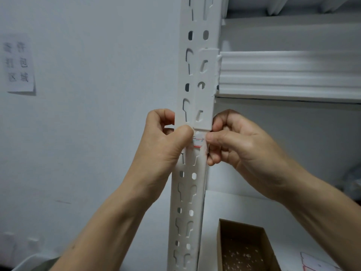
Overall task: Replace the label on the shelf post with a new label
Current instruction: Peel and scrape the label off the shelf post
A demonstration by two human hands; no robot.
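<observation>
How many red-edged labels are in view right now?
2. One label is on the shelf post, between the left hand and right hand; another label lies lower right, cut off by the frame. More may be hidden.

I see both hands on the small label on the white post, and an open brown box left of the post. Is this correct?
Not quite. In the head view the box is right of the post, not left. The left hand and right hand are on the label.
</observation>
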